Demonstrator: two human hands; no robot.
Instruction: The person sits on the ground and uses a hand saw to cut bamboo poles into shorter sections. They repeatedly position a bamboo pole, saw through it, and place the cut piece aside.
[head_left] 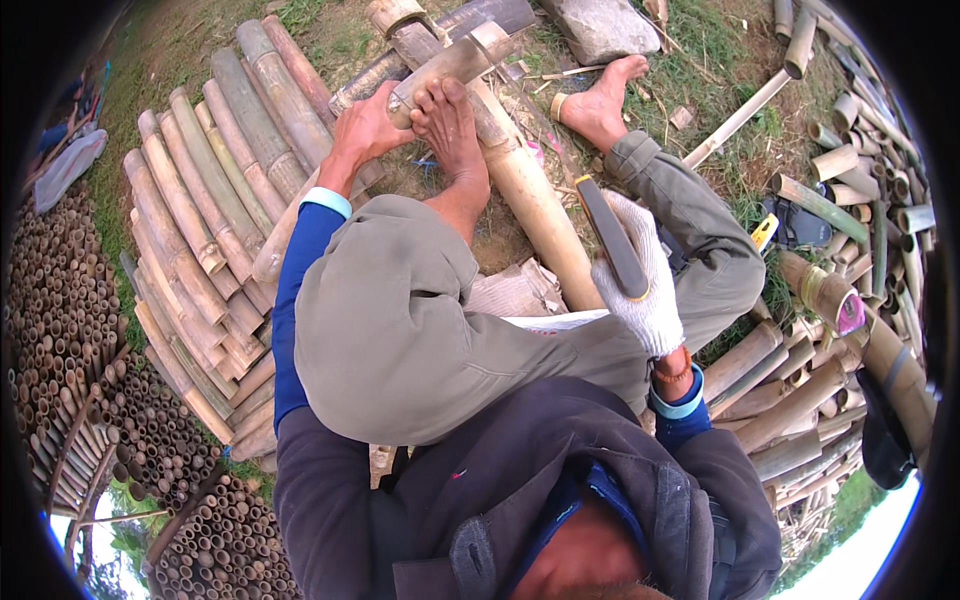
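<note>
My bare left hand (366, 130) grips the near left end of a short bamboo piece (455, 66). My bare left foot (452, 135) presses on the same piece beside that hand. The piece lies across a longer, thick bamboo pole (545, 215) that slants down toward my lap. In a white knitted glove, my right hand (645, 270) is closed around the dark, yellow-edged handle of a saw (612, 240). Its narrow blade points up and left toward the pole and stands apart from the short piece's cut end.
Cut bamboo lengths (215, 200) lie stacked at my left, with bundled poles (60, 290) beyond. More bamboo pieces (850, 180) are heaped at my right. A grey stone (603, 30) sits on the grass ahead. A yellow tool (765, 232) lies by my right knee.
</note>
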